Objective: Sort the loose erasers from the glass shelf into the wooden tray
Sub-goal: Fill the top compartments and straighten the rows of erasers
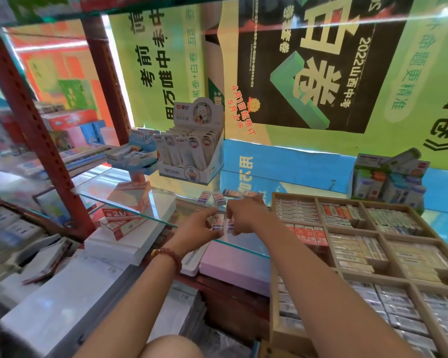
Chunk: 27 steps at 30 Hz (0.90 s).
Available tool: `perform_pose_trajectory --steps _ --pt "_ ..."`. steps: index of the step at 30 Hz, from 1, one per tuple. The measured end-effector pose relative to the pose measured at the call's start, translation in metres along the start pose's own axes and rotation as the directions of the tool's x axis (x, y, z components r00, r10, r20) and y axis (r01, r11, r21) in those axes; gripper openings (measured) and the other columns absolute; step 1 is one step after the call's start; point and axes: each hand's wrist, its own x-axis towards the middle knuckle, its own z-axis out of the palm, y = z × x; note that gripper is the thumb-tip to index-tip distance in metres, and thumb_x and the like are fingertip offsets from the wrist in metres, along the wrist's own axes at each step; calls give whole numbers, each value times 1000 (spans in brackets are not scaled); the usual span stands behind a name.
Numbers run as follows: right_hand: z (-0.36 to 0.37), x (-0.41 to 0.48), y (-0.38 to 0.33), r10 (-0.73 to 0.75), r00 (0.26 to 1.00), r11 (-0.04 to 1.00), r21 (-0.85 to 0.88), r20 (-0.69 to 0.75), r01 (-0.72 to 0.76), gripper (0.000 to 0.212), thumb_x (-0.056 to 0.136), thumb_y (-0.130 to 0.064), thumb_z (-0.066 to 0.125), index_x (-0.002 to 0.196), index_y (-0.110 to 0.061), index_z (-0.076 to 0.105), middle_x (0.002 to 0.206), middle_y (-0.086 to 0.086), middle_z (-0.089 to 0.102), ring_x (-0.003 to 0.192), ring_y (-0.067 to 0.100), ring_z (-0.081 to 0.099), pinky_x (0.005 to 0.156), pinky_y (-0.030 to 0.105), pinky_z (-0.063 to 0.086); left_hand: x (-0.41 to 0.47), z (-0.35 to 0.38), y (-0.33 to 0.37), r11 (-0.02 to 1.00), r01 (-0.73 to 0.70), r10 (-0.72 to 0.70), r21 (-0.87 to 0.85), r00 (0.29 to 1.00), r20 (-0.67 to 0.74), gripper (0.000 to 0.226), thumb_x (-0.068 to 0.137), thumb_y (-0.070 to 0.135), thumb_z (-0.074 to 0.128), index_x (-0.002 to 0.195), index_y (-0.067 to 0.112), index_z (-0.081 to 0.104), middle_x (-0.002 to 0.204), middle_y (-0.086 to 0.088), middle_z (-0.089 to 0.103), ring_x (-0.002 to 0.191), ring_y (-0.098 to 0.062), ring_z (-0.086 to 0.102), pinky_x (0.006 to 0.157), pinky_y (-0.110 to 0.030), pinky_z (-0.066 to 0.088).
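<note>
fingers of left hand pinch an eraser over the shelf; right hand pinches a second eraser just beside it, near the tray

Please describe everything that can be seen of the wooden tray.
The wooden tray is of pale bare wood, with thin dividers forming rectangular compartments. It lies flat at the right, partly cut by the frame. The compartments hold rows of wrapped erasers, one red 2B erasers. The right forearm crosses over its left side.
</note>
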Motion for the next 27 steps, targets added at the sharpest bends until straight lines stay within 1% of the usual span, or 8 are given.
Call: perform_pose_trajectory --steps 2,4,7,11,13,15,17,27 --pt "0 -3 2 17 996 999 43 -90 -13 54 87 -21 64 135 -16 40 134 9 54 127 30 45 110 44 25 -1 1 -2 999 -5 5 -33 1000 -3 63 78 27 73 136 24 47 114 -1 61 90 -13 58 74 -22 41" --pt "1 -4 1 17 985 977 212 -172 20 61 87 -20 62 140 -18 31 134 10 54 123 32 49 105 43 33 -2 1 -2 997 -15 14 -71 1000 -17 64 75 30 76 132 27 49 113 1 62 89 -14 59 78 -27 47" --pt "4 -3 -9 -53 985 922 372 -164 111 72 83 -18 66 143 -23 26 134 10 54 118 31 54 97 39 42 -6 0 3 995 -52 48 -91 998 -43 59 72 29 79 125 28 52 107 9 64 82 -12 58 75 -28 49" --pt "4 -3 -10 -47 991 921 379 -126 92 71 82 -26 66 143 -25 29 136 6 53 124 28 49 101 39 37 -9 0 6 987 -110 103 -119 992 -66 92 71 24 80 144 31 26 120 7 51 90 -10 54 68 -13 39" --pt "0 -7 -3 52 978 956 293 -204 10 59 86 -23 59 141 -20 37 134 9 53 125 29 45 102 40 34 -8 1 6 986 -124 123 -109 992 -14 82 75 21 77 144 26 32 131 3 45 88 -5 51 71 -7 37" --pt "2 -10 2 159 953 987 50 -257 -151 45 91 -22 50 136 -17 43 133 11 52 127 29 41 104 41 30 -7 2 5 990 -129 131 -54 991 25 66 80 22 72 139 20 43 138 1 46 92 -6 48 83 -11 35" --pt "8 -9 4 221 957 963 -111 -187 -244 40 95 -25 48 133 -15 47 138 11 49 132 29 36 107 41 26 -6 3 4 990 -132 133 -59 991 18 57 84 22 68 137 18 47 133 1 50 94 -8 48 87 -16 35" --pt "22 -1 -1 265 944 948 -124 -197 -292 33 93 -26 52 125 -18 52 129 8 57 124 28 44 100 37 30 -1 11 6 979 -105 103 -174 994 -17 59 81 13 69 134 24 44 114 2 56 82 -3 52 77 -16 41"
